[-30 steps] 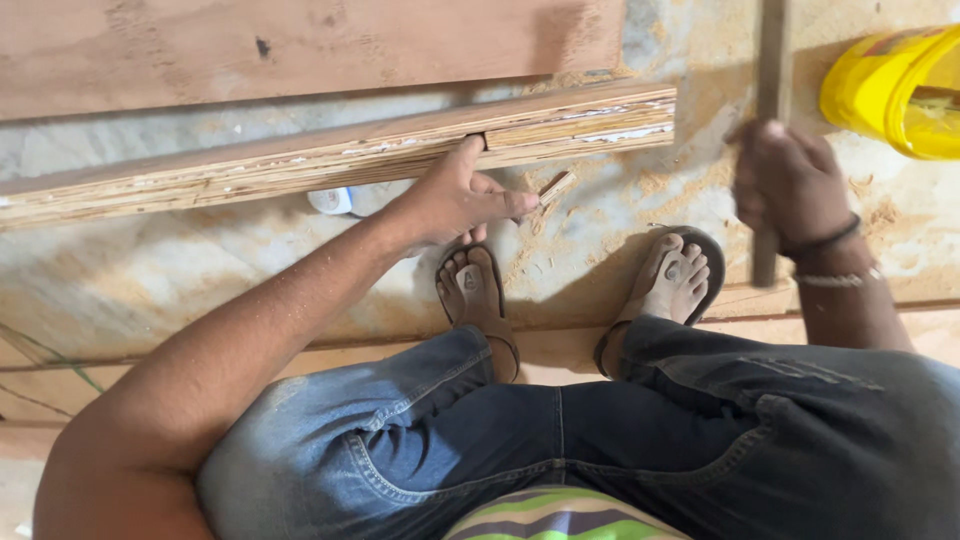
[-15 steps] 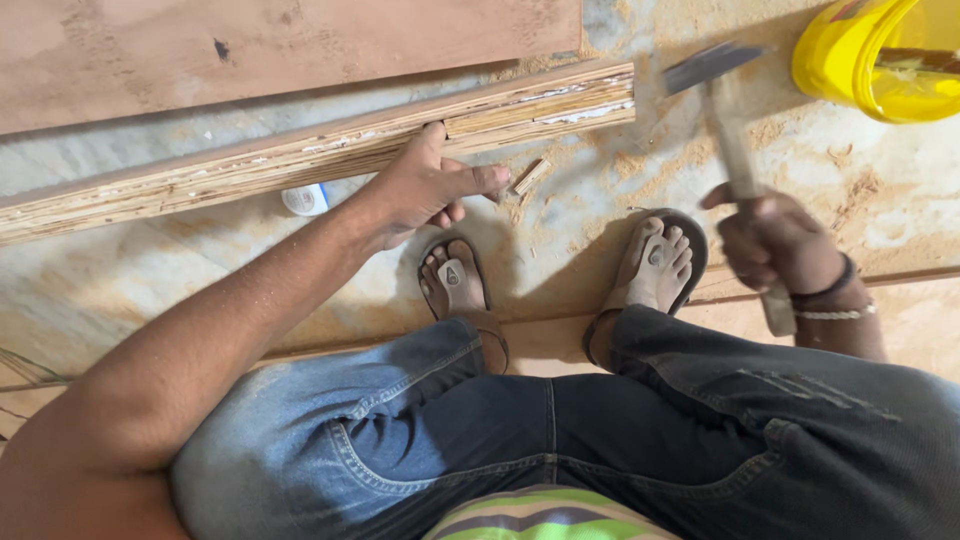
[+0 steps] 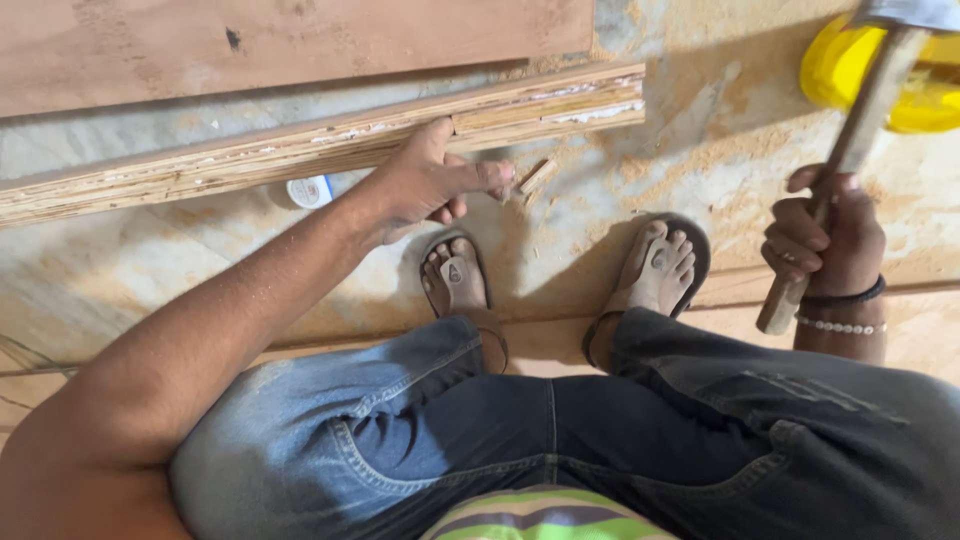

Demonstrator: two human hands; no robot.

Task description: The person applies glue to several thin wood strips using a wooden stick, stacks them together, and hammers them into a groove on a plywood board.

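Your left hand rests against the edge of the long laminated plywood strip, which lies on the floor and runs from nine o'clock towards one o'clock. The thumb bears on the strip; the forefinger and its neighbours are closed in a pinch around something small just beside the short wooden offcut (too small to identify, possibly a nail). I judge the grip is meant to hold that item steady while keeping the palm clear of the strike line.

Your right hand, at three o'clock, is closed firmly around the wooden handle of the hammer. The handle slants up towards one o'clock and the metal head sits at the top edge of the view, raised well above the floor.

A yellow bucket stands behind the hammer at one o'clock. A small white and blue container lies just under the strip at ten o'clock. A large plywood sheet lies beyond, at twelve o'clock. Your sandalled feet are planted near the work, sawdust around them.
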